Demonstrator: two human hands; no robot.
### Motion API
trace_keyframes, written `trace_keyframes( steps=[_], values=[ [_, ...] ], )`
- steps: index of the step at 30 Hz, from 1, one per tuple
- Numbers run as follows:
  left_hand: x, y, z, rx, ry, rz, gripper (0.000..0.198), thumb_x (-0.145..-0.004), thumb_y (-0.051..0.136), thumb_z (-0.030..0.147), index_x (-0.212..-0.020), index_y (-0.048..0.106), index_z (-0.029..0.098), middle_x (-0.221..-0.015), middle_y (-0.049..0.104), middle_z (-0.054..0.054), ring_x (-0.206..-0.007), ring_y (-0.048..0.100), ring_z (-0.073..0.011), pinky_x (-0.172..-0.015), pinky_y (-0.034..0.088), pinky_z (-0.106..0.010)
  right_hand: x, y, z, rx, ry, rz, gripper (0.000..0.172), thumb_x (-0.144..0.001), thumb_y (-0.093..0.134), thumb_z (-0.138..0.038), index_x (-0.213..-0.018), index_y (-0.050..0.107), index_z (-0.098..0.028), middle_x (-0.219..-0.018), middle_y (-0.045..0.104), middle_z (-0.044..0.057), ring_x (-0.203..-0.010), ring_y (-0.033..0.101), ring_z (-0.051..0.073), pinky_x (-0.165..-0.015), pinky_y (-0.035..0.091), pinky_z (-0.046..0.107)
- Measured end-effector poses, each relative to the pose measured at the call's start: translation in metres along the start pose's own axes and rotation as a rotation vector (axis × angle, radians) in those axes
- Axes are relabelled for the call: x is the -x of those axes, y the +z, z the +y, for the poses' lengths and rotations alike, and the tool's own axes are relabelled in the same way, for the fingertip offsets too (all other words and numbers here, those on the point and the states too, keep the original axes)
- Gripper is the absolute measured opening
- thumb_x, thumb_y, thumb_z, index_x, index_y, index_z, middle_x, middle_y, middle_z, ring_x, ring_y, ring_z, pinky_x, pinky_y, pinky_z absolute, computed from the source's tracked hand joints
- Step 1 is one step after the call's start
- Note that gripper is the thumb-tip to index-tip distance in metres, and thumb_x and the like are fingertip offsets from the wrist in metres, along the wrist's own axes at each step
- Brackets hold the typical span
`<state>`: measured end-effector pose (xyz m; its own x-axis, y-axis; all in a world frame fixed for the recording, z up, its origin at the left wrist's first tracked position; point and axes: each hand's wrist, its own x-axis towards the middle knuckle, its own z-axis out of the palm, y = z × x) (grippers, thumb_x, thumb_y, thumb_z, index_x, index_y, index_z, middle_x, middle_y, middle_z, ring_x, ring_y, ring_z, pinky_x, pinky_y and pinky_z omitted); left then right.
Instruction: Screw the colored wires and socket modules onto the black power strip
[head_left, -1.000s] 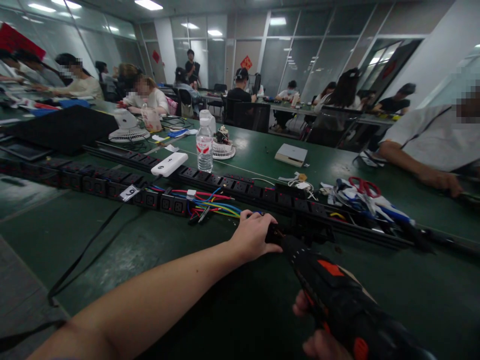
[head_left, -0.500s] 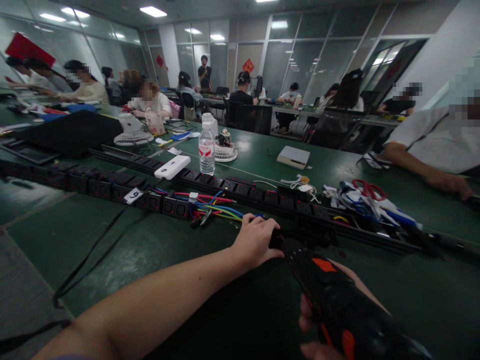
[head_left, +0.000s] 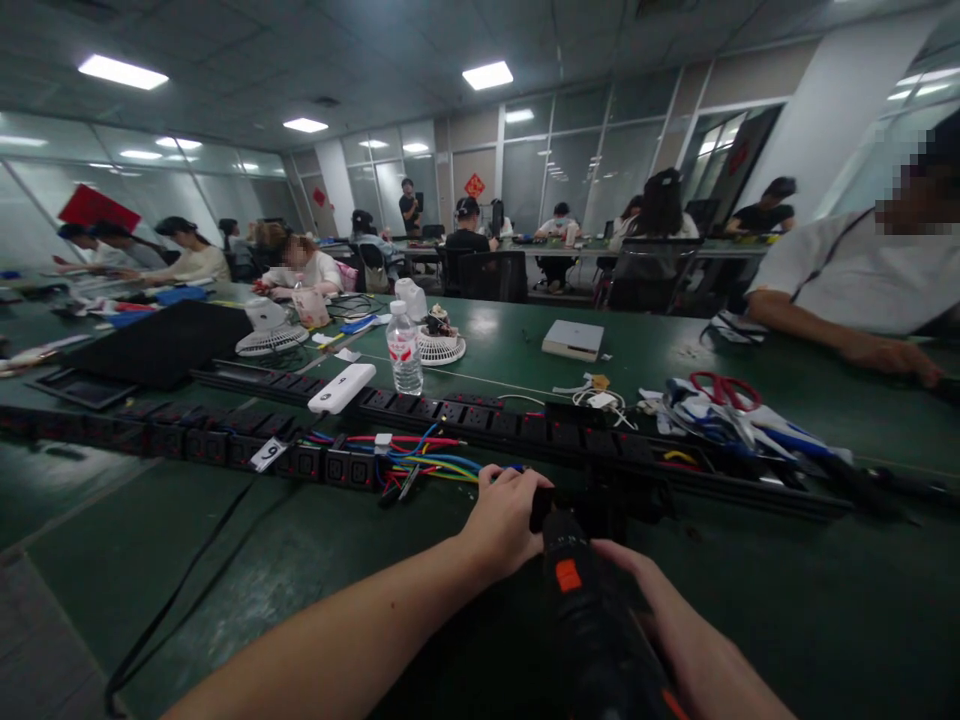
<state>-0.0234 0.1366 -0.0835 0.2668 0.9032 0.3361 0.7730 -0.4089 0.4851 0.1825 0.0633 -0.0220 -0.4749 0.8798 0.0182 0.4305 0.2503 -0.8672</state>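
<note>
My left hand [head_left: 506, 518] is closed on a black part [head_left: 592, 505] at the end of the coloured wires [head_left: 427, 462]. In my right hand [head_left: 652, 590] is a black and orange power screwdriver [head_left: 600, 620], its tip pointing at the black part beside my left fingers. The screwdriver hides most of my right fingers. Left of the wires lies a row of black sockets [head_left: 307, 462] bearing a paper tag with a 9 [head_left: 267, 455]. Behind it runs a second long black socket strip [head_left: 510, 420].
A white power bank [head_left: 341, 388] and a water bottle [head_left: 405, 350] stand near the rear strip. Red scissors [head_left: 725, 390] lie on cloths at right. A small silver box [head_left: 573, 340] sits further back. A person's hand [head_left: 892, 360] is at the far right; others sit behind.
The view has tilted up, so the table sits lower. The screwdriver has swung left and stands more upright, its tip closer to my left hand, which still holds the black part.
</note>
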Motion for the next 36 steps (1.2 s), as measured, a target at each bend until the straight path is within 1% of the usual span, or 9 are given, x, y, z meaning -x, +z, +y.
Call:
trace_keyframes(
  steps=[3,6,9,12,16,20,24,31,36],
  values=[
    [0.0,0.001,-0.001,0.009,0.01,0.008,0.039,-0.077,0.063,0.029,-0.113,0.052,0.024,-0.11,0.065,-0.004,-0.105,0.056,-0.0227,-0.097,0.027,-0.041,-0.005,-0.002,-0.017,0.071,0.172,-0.116,0.093,-0.059,0.079,-0.035,-0.141,0.036,-0.023,-0.112,0.067,0.012,-0.097,0.066,0.032,-0.086,0.056,0.044],
    [0.0,0.002,-0.002,0.011,0.02,0.01,0.039,-0.077,0.063,0.029,-0.114,0.052,0.024,-0.111,0.065,-0.004,-0.106,0.056,-0.0226,-0.097,0.026,-0.041,-0.006,-0.002,-0.031,0.15,0.227,-0.095,0.091,-0.059,0.075,-0.039,-0.14,0.038,-0.024,-0.12,0.063,0.012,-0.103,0.062,0.035,-0.092,0.051,0.048],
    [0.0,0.002,-0.003,0.016,0.023,0.003,0.038,-0.077,0.063,0.03,-0.113,0.052,0.024,-0.11,0.065,-0.004,-0.106,0.056,-0.0227,-0.098,0.026,-0.041,-0.003,-0.002,-0.032,0.186,0.218,-0.078,0.085,-0.062,0.074,-0.04,-0.139,0.041,-0.026,-0.12,0.063,0.011,-0.105,0.061,0.036,-0.093,0.05,0.049],
    [0.001,0.003,-0.004,0.026,0.009,0.0,0.039,-0.076,0.065,0.03,-0.113,0.052,0.023,-0.11,0.065,-0.004,-0.107,0.056,-0.0229,-0.099,0.025,-0.041,0.001,-0.002,-0.029,0.173,0.182,-0.1,0.081,-0.067,0.071,-0.036,-0.14,0.038,-0.026,-0.119,0.064,0.01,-0.105,0.061,0.032,-0.09,0.052,0.043],
    [0.001,0.004,-0.004,0.033,0.01,0.004,0.041,-0.074,0.066,0.029,-0.113,0.053,0.022,-0.111,0.065,-0.005,-0.106,0.056,-0.0232,-0.1,0.025,-0.041,0.006,-0.004,-0.034,0.235,0.119,-0.04,0.076,-0.073,0.067,-0.028,-0.142,0.035,-0.026,-0.12,0.063,0.009,-0.108,0.061,0.029,-0.093,0.051,0.039],
    [0.001,0.003,-0.002,0.037,0.016,0.011,0.043,-0.073,0.066,0.026,-0.114,0.054,0.022,-0.112,0.065,-0.005,-0.106,0.056,-0.0235,-0.099,0.025,-0.041,0.008,-0.007,-0.043,0.251,0.037,0.001,0.077,-0.068,0.068,-0.019,-0.14,0.039,-0.022,-0.123,0.062,0.01,-0.109,0.06,0.028,-0.094,0.049,0.037],
    [0.002,0.004,-0.003,0.037,0.024,0.016,0.043,-0.074,0.067,0.028,-0.114,0.053,0.023,-0.111,0.065,-0.005,-0.106,0.056,-0.0238,-0.099,0.025,-0.042,0.006,-0.01,-0.043,0.251,0.001,0.023,0.082,-0.064,0.07,-0.016,-0.14,0.038,-0.02,-0.123,0.061,0.01,-0.111,0.06,0.027,-0.097,0.048,0.035],
    [0.002,0.011,-0.009,0.024,0.039,0.059,0.037,-0.078,0.064,0.027,-0.113,0.053,0.024,-0.109,0.065,-0.003,-0.104,0.057,-0.0222,-0.099,0.025,-0.042,0.003,-0.009,-0.038,0.275,0.016,-0.035,0.091,-0.06,0.077,-0.021,-0.14,0.032,-0.028,-0.128,0.059,0.003,-0.115,0.057,0.021,-0.097,0.048,0.032],
    [0.003,0.012,-0.011,0.027,0.053,0.061,0.037,-0.077,0.065,0.028,-0.112,0.053,0.024,-0.108,0.065,-0.003,-0.104,0.057,-0.0228,-0.098,0.025,-0.041,0.003,-0.01,-0.043,0.261,-0.034,-0.063,0.081,-0.066,0.075,-0.024,-0.137,0.037,-0.032,-0.126,0.06,0.0,-0.111,0.06,0.018,-0.093,0.05,0.028]
  ],
)
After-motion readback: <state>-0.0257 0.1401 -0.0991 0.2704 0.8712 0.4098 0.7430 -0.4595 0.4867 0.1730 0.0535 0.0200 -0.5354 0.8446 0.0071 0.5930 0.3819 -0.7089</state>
